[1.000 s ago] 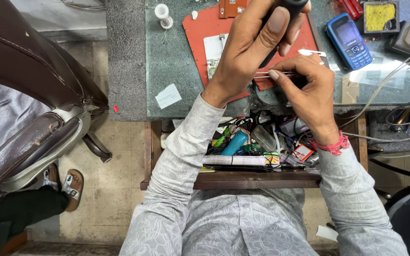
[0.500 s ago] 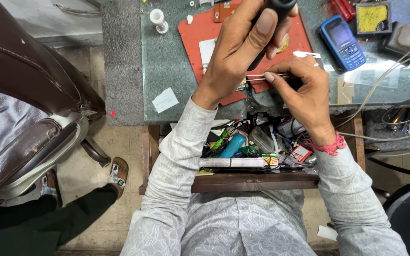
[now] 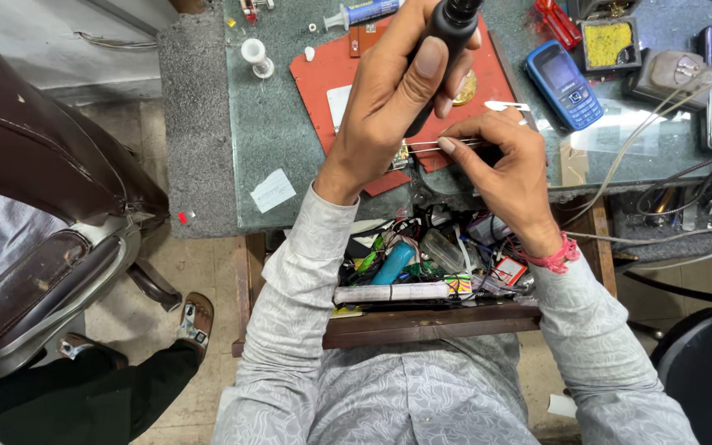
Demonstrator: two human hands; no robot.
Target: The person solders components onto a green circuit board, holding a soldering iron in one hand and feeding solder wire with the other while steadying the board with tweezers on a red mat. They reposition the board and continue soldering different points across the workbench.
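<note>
My left hand [image 3: 389, 99] is wrapped around a black cylindrical tool handle [image 3: 447, 41] that points down toward the red mat [image 3: 331, 82] on the green stone worktop [image 3: 274, 140]. My right hand [image 3: 500, 165] pinches a pair of thin metal tweezers [image 3: 434, 145], their tips reaching left under the black tool. A small part sits at the tweezers' tips, mostly hidden by my left hand.
A blue keypad phone [image 3: 566, 84] lies right of the mat, with a yellow sponge tray [image 3: 610, 43] and cables [image 3: 669, 148] beyond. An open wooden drawer [image 3: 422, 321] full of small parts sits below. A brown seat [image 3: 35, 206] and another person's sandalled foot [image 3: 195, 317] are left.
Both hands sit lower and the worktop further down in view, as the camera tilted up. The other person's foot moved right. Grips on the black tool and tweezers are unchanged.
</note>
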